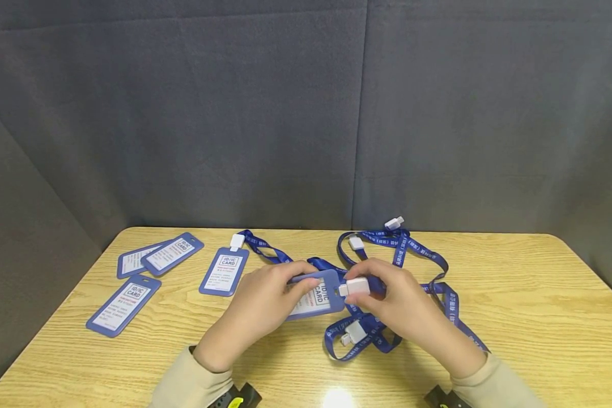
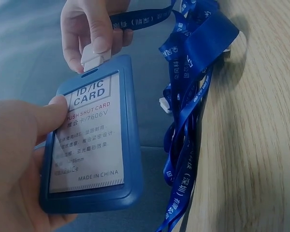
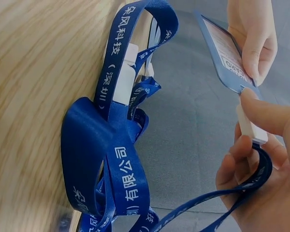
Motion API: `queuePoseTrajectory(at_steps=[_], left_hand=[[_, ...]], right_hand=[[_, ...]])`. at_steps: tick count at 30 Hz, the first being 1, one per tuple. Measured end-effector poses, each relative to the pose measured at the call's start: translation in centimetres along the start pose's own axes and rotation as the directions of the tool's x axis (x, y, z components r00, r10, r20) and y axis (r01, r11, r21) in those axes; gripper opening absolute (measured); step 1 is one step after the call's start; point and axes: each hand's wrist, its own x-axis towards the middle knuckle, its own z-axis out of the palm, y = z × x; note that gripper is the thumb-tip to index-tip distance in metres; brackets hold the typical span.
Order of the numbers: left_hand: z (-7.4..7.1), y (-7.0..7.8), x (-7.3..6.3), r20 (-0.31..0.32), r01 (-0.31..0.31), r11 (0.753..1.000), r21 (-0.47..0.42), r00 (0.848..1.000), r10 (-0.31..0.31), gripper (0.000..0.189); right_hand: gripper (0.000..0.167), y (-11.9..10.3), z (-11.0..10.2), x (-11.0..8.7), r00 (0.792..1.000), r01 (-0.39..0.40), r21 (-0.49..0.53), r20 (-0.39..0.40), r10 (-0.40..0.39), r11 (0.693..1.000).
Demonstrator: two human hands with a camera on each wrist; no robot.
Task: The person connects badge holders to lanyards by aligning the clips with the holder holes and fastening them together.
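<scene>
My left hand (image 1: 270, 294) grips a blue-framed ID badge holder (image 2: 133, 159) by its sides, thumb on the front, card face showing. Between the thumb and fingers of my right hand (image 1: 395, 292) is the white plastic clip (image 1: 358, 287) of a blue lanyard. In the left wrist view the clip's tip meets the slot end of the badge holder. From the clip, the lanyard strap (image 3: 203, 197) loops past my right palm and trails away in the right wrist view.
More blue lanyards (image 1: 451, 306) with white clips (image 1: 356, 331) lie tangled around my right hand. One badge holder (image 1: 224, 272) with a clip on it lies left of centre. Several loose badge holders (image 1: 122, 306) lie at the left. A grey fabric partition (image 1: 265, 124) stands behind the wooden table (image 1: 540, 317).
</scene>
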Motion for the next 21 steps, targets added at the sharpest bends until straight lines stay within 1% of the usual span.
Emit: queuePoseTrajectory(at_steps=[5, 10, 16, 21], left_hand=[[-0.03, 0.05, -0.03, 0.003, -0.012, 1.000, 0.022, 1.000, 0.012, 0.020], [0.07, 0.18, -0.10, -0.010, -0.021, 0.999, 0.035, 1.000, 0.021, 0.019], [0.16, 0.44, -0.28, -0.056, -0.074, 0.996, 0.056, 0.995, 0.077, 0.019], [0.18, 0.50, -0.42, -0.084, -0.112, 0.992, 0.059, 0.990, 0.117, 0.020]], right_hand=[[0.026, -0.14, 0.04, -0.05, 1.000, -0.012, -0.010, -0.004, 0.012, 1.000], [0.025, -0.28, 0.01, -0.11, 0.998, -0.057, -0.012, -0.012, 0.056, 0.998], [0.025, -0.29, 0.04, -0.18, 0.995, -0.091, -0.038, -0.048, 0.089, 0.995], [0.022, -0.54, 0.03, -0.18, 0.990, -0.122, -0.029, -0.074, 0.119, 0.992]])
